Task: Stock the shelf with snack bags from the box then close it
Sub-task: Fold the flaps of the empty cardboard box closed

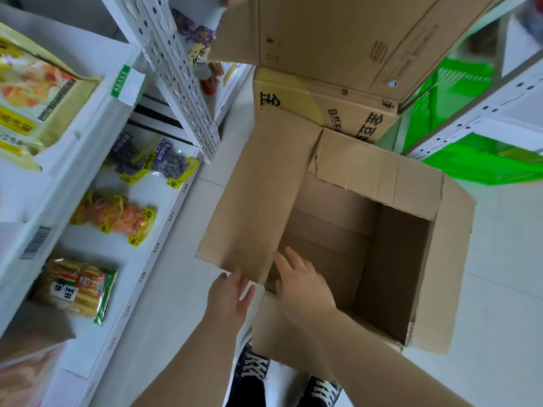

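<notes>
- I see left hand (232,295) open, fingertips at flap (255,186) edge; contact unclear.
- I see right hand (302,286) open, fingers straight, inside box (396,259) on floor beside shelf (164,230).
- On shelf, bags (76,286) lie flat; nearest one blurred, cut off.

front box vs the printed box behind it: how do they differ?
The front box has its flaps open and its inside exposed, with no bags showing; the printed box is shut. Nothing sits on the front box, while the printed box bears another carton on top. The front box's visible faces are plain; the printed box shows black characters. Both are brown corrugated cardboard.
</notes>
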